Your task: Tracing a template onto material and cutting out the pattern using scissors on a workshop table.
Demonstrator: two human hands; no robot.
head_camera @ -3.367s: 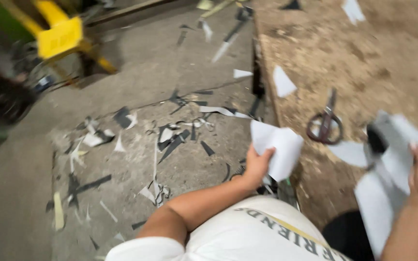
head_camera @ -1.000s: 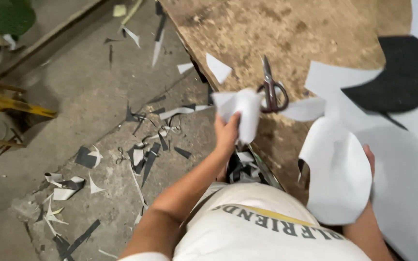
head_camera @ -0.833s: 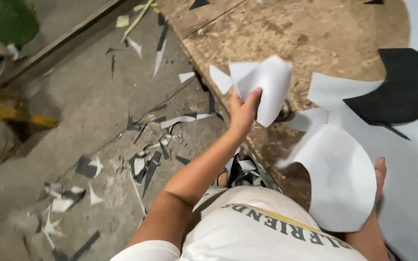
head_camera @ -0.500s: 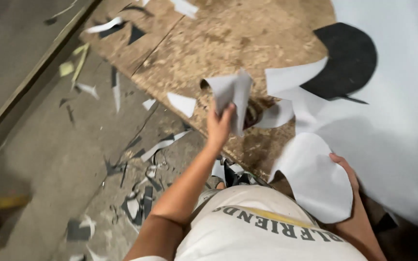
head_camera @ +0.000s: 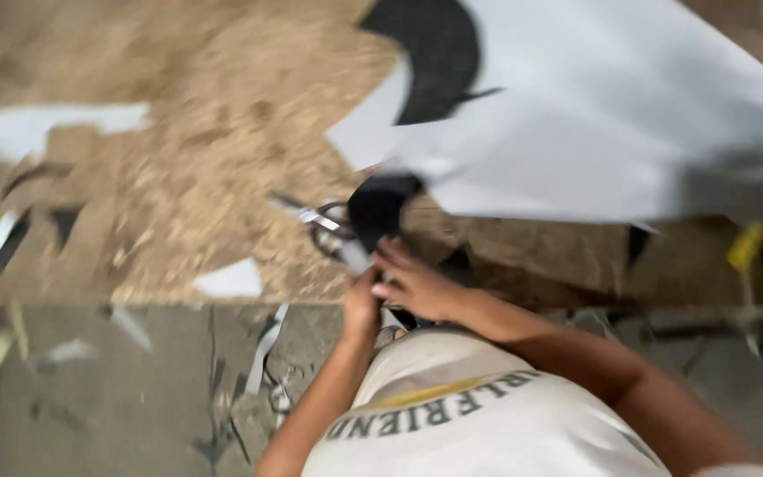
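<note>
Covers most of the view: rough chipboard table (head_camera: pixel 196 141), its near edge running above a grey floor (head_camera: pixel 108 397). Overhangs the table's upper right: large white sheet (head_camera: pixel 593 115), blurred, with a curved black patch (head_camera: pixel 434 53) at its left margin. Shows cutting already done in part — white offcut (head_camera: pixel 231 281) by the table edge, long white piece (head_camera: pixel 46 128) at far left, dark and pale scraps (head_camera: pixel 262 353) scattered on the floor; bulk of the sheet uncut as far as visible. Meet at the table edge, touching each other: left hand (head_camera: pixel 362 302) and right hand (head_camera: pixel 412 287). Left fingers closed, seemingly about a small pale strip (head_camera: pixel 355 258) that rises from the fist; right fingers curled against the left hand — cannot tell whether pinching anything, owing to blur. Lie on the table just beyond the hands, not held: scissors (head_camera: pixel 321 225), beside a dark piece (head_camera: pixel 380 205) under the sheet's lower corner.
</note>
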